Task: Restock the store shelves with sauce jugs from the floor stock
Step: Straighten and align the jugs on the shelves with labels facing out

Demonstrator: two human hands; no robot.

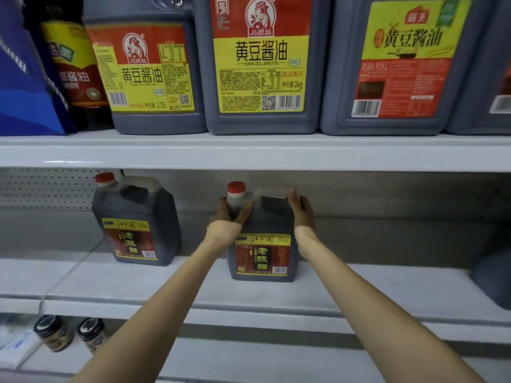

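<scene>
A dark vinegar jug (262, 252) with a red cap and a red-and-yellow label stands upright on the middle white shelf (166, 288). My left hand (229, 214) grips its neck just below the cap. My right hand (301, 211) holds the back end of its clear handle and its right shoulder. A second, matching jug (135, 225) stands on the same shelf to the left, apart from the first.
On the upper shelf (249, 153) stand several large soy sauce jugs (260, 64), with a blue box (25, 78) at far left. Another dark jug (495, 277) shows at the right edge of the middle shelf. Small jars (55, 333) sit on the lower shelf.
</scene>
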